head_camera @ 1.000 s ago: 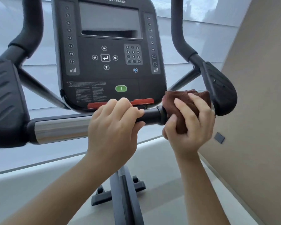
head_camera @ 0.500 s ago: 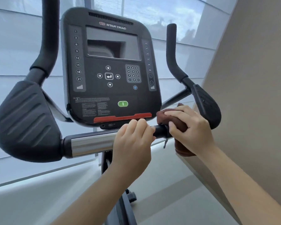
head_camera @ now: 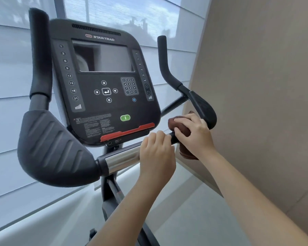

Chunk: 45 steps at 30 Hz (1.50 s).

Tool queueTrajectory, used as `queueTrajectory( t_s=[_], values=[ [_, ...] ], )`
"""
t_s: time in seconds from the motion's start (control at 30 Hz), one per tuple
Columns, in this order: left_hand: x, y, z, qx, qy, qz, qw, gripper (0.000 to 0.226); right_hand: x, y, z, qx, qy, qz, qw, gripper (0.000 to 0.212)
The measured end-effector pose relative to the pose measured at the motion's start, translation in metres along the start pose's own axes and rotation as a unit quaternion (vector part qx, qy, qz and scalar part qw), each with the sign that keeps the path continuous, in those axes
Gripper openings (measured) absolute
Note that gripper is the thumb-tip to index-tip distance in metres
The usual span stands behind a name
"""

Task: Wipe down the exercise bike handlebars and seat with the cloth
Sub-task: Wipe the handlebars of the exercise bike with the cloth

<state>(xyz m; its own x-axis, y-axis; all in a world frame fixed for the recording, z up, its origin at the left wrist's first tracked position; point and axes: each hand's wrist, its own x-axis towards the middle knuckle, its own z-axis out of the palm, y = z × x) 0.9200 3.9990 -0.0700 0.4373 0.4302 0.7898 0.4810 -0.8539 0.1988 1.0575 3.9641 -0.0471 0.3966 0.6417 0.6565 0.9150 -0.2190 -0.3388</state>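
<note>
The exercise bike's handlebar (head_camera: 121,159) runs across the view as a chrome and black bar between two black elbow pads. My left hand (head_camera: 156,153) is wrapped around the bar near its middle. Just to its right, my right hand (head_camera: 196,135) presses a brown cloth (head_camera: 180,129) around the black part of the bar, next to the right elbow pad (head_camera: 205,110). Part of the cloth hangs below my right hand. The seat is out of view.
The black console (head_camera: 103,82) with screen and keypad stands behind the bar. The left elbow pad (head_camera: 53,148) is large and close. Upright grips (head_camera: 39,55) rise on both sides. A beige wall (head_camera: 256,86) stands close on the right; windows lie behind.
My head has pulled back and up, so the bike sits lower and further left in view. My right hand has turned over the top of the cloth on the bar. My left hand keeps its grip.
</note>
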Motion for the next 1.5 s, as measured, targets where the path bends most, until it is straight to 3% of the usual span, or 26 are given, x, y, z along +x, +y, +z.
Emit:
queueTrajectory(
  t_s=[0.23, 0.47, 0.8, 1.17, 1.5],
  values=[
    [-0.019, -0.007, -0.034, -0.183, -0.035, 0.011, 0.982, 0.027, -0.035, -0.020, -0.016, 0.022, 0.012, 0.046, 0.999, 0.031],
    [-0.067, -0.011, -0.057, -0.182, -0.072, 0.087, 0.977, 0.030, -0.112, -0.046, -0.043, -0.003, 0.042, 0.108, 0.993, 0.029],
    [-0.129, 0.035, -0.071, -0.250, -0.137, 0.191, 0.939, 0.029, -0.246, -0.078, -0.103, -0.123, 0.077, 0.235, 0.961, 0.029],
    [-0.194, 0.146, -0.090, -0.342, -0.178, 0.280, 0.879, 0.030, -0.358, -0.084, -0.199, -0.197, 0.151, 0.331, 0.910, 0.030],
    [-0.275, 0.331, -0.127, -0.412, -0.206, 0.338, 0.821, 0.031, -0.490, -0.043, -0.344, -0.255, 0.206, 0.376, 0.867, 0.029]
  ],
)
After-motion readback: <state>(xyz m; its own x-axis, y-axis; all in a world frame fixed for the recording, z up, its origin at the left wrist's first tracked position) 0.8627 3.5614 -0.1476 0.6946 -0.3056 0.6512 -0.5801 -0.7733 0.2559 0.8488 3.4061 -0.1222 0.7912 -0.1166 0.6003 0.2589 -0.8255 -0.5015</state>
